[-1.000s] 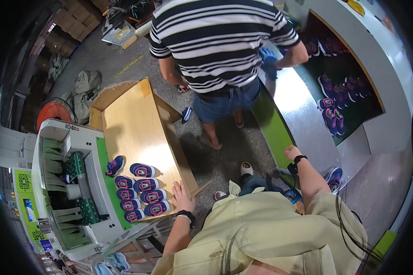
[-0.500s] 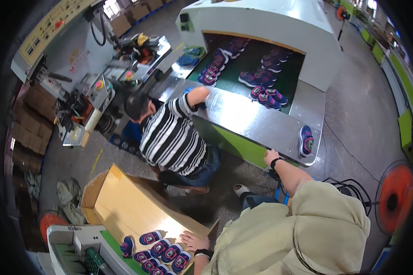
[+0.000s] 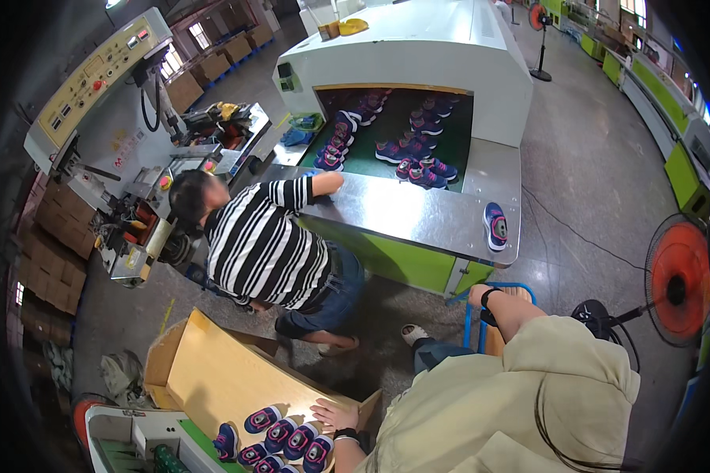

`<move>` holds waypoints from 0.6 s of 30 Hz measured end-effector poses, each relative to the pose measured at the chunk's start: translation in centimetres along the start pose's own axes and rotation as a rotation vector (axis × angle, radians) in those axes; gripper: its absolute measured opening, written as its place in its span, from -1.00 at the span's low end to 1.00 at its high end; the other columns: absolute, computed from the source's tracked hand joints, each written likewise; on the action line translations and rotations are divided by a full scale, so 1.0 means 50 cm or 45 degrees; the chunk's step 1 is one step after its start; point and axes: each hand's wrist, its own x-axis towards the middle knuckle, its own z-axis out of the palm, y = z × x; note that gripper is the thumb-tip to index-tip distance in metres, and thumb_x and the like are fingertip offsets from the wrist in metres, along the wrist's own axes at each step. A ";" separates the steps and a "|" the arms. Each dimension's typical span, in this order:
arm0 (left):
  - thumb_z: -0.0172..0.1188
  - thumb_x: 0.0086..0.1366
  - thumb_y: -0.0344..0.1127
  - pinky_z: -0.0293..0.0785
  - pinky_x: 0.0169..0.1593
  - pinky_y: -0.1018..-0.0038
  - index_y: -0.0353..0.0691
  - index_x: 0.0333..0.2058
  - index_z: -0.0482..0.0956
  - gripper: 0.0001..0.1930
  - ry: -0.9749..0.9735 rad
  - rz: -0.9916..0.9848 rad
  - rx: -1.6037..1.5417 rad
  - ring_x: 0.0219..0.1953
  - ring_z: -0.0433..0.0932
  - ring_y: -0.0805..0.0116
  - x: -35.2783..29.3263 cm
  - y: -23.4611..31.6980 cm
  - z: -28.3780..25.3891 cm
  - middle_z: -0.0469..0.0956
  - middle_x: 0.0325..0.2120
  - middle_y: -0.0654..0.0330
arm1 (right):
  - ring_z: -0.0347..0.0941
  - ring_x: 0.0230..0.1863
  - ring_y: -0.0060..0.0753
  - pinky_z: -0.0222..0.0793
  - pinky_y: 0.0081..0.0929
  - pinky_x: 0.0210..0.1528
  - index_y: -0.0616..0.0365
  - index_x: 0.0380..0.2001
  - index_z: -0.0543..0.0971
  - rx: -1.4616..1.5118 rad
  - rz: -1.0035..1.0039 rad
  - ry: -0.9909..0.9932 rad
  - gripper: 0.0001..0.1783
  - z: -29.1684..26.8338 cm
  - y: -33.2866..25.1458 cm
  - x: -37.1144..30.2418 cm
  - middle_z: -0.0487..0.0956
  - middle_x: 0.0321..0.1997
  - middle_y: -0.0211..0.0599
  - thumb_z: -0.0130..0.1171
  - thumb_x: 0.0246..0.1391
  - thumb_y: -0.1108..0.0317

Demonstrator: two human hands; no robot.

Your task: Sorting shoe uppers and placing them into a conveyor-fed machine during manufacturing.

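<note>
My left hand (image 3: 335, 414) lies on the wooden tabletop (image 3: 229, 355), fingers spread, beside several navy and pink children's sneakers (image 3: 298, 441). My right hand (image 3: 479, 295) is closed at a blue-framed stool (image 3: 521, 288) with a wooden seat, just off the corner of the steel conveyor table. What its fingers grip, if anything, is hidden. One more navy sneaker (image 3: 495, 226) stands alone at the right end of the steel table (image 3: 418, 209), beyond my right hand.
A co-worker in a striped shirt (image 3: 268, 244) bends between the tables, one arm on the steel one. Sneakers sit in rows on the green belt (image 3: 363, 150) inside a white tunnel machine (image 3: 418, 59). An orange fan (image 3: 674, 284) stands at right; a press machine (image 3: 95, 118) at left.
My right hand has come off the steel table's edge to the stool. My left hand stays on the wooden tabletop. The view has shifted, showing more of the stool and fan. The co-worker remains bent over.
</note>
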 end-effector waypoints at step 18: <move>0.27 -0.02 0.40 -0.10 0.41 -0.11 -0.15 0.43 -0.10 0.21 0.197 0.232 -0.045 0.46 -0.19 -0.19 -0.027 -0.074 0.026 -0.19 0.42 -0.25 | 0.59 -0.14 0.09 0.47 -0.09 -0.05 0.14 -0.36 0.71 -0.064 -0.483 0.137 -0.68 -0.018 -0.217 0.042 0.66 -0.24 0.04 0.12 -0.04 0.16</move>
